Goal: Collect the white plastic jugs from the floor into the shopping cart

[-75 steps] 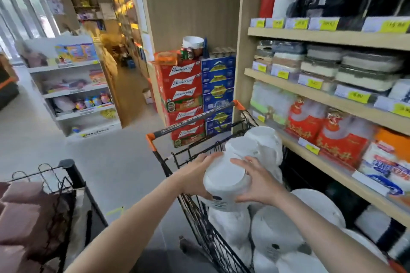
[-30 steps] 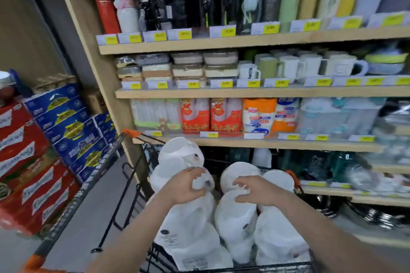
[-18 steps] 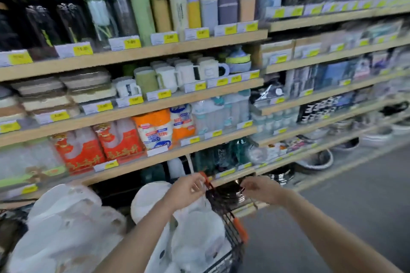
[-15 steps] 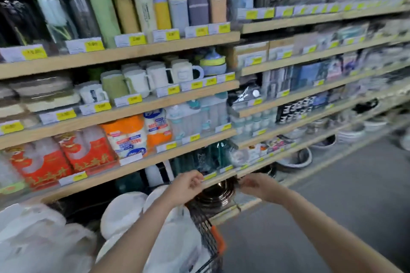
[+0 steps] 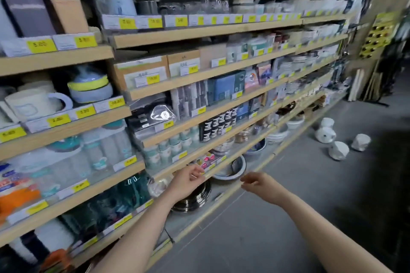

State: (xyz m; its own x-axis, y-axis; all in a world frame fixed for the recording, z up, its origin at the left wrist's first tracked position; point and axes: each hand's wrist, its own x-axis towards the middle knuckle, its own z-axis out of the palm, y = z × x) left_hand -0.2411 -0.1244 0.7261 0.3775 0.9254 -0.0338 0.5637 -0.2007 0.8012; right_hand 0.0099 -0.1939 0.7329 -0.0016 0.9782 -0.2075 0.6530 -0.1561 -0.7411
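Several white plastic jugs lie on the grey floor far ahead to the right, near the foot of the shelving: one close to the shelf, one nearer me, one further right. My left hand hangs empty in front of the low shelves, fingers loosely curled. Beside it, my right hand is also empty, with its fingers loosely bent over the floor. Only an orange corner of the shopping cart shows at the bottom left; the jugs in it are out of view.
Long wooden shelving runs along my left, packed with mugs, boxes, jars, bowls and steel pots. The grey aisle floor stretches right toward the jugs. Poles and a dark display stand at the far end.
My view has swung right, away from the cart. My hands let go of the jugs in the cart and now hang empty. The jugs on the floor have come into view.
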